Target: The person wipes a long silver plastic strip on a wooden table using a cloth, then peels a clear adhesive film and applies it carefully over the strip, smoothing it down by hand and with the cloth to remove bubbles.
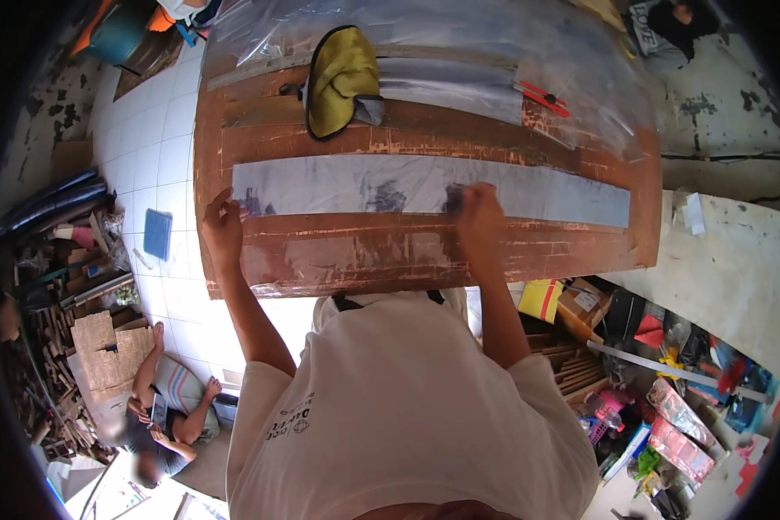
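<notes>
A long, pale grey strip point(546, 195) with dark smudges lies across the brown worktable point(321, 251). My left hand point(223, 227) is at its left end, fingers bent together close to the strip's edge; whether they pinch anything is hidden. Slightly blurred, my right hand point(484, 221) is closed around a small dark pad point(454, 198), which rests against the strip's surface right of its middle. Beyond the strip are a folded yellow-green cloth point(342, 82) with dark edging and a red cutter knife point(544, 99).
Clear plastic sheeting point(442, 30) covers the table's far part. Left, a blue flat piece point(157, 234) lies on white floor tiles. At lower left a person point(169, 407) sits near stacked wood. A pale panel point(728, 269) and a cluttered heap with a cardboard box point(583, 305) are at right.
</notes>
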A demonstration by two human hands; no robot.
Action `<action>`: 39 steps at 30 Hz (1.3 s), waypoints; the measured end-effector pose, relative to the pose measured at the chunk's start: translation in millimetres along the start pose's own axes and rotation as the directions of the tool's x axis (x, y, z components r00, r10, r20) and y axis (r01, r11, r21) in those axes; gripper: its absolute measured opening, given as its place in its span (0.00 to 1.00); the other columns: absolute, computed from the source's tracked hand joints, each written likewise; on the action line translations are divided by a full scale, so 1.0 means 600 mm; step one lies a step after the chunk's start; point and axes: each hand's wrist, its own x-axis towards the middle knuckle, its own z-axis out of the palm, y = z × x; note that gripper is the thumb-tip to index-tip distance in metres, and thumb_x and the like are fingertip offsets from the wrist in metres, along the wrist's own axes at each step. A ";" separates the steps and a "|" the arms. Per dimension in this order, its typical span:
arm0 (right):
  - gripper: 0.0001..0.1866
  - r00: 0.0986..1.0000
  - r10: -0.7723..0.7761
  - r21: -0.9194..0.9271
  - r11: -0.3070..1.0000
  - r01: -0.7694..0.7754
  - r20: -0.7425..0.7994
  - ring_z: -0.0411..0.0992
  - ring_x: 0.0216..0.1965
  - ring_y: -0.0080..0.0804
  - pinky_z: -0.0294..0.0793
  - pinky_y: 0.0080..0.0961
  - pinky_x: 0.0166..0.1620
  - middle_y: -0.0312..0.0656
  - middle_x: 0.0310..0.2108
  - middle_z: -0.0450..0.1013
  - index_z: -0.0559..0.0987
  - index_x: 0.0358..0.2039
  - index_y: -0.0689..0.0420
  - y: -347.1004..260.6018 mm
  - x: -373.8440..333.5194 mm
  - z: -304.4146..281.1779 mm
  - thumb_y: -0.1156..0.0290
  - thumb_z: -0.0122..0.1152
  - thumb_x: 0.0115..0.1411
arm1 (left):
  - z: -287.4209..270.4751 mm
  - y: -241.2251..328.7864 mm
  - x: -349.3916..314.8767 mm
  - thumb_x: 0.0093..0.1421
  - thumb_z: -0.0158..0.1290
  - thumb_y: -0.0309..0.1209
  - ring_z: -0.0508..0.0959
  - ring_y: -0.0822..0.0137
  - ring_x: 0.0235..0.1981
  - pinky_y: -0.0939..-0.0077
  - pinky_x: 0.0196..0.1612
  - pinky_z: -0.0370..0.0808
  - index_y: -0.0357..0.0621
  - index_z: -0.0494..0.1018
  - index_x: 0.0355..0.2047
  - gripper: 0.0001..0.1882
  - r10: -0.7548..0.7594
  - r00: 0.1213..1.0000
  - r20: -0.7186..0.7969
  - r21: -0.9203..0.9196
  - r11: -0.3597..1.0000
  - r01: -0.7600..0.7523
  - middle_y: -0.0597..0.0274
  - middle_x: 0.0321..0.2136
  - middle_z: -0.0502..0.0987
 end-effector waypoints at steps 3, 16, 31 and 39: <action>0.09 0.902 0.326 0.413 0.890 -0.192 -0.283 0.74 0.30 0.30 0.74 0.26 0.31 0.42 0.30 0.74 0.72 0.36 0.60 0.137 -0.070 -0.089 0.67 0.49 0.69 | -0.007 0.032 -0.010 0.59 0.46 0.22 0.79 0.69 0.35 0.76 0.37 0.78 0.35 0.70 0.52 0.20 -0.186 0.979 0.086 -0.193 0.961 0.200 0.59 0.34 0.76; 0.19 0.668 0.129 0.667 0.056 -0.743 0.733 0.76 0.36 0.28 0.78 0.29 0.40 0.41 0.41 0.76 0.76 0.48 0.59 0.028 -0.129 -0.082 0.58 0.56 0.64 | -0.011 0.166 -0.033 0.60 0.49 0.21 0.82 0.60 0.35 0.73 0.36 0.81 0.42 0.53 0.65 0.32 -0.191 0.973 0.126 -0.424 0.877 0.227 0.57 0.33 0.76; 0.29 0.901 0.063 0.514 -0.837 -0.186 0.430 0.57 0.65 0.47 0.51 0.46 0.69 0.52 0.62 0.61 0.64 0.60 0.57 -0.015 -0.023 0.020 0.60 0.58 0.62 | -0.115 0.202 -0.067 0.61 0.51 0.18 0.81 0.66 0.28 0.78 0.32 0.82 0.41 0.55 0.64 0.32 0.071 0.997 0.026 -0.663 0.748 -0.036 0.62 0.30 0.76; 0.40 0.860 0.446 0.597 -0.770 0.226 0.250 0.51 0.67 0.55 0.49 0.54 0.68 0.61 0.65 0.52 0.49 0.66 0.67 0.276 0.048 -0.145 0.63 0.56 0.62 | -0.151 0.101 -0.095 0.60 0.51 0.18 0.80 0.69 0.28 0.80 0.35 0.81 0.40 0.56 0.64 0.32 -0.096 0.994 0.052 -0.636 0.764 0.107 0.63 0.29 0.74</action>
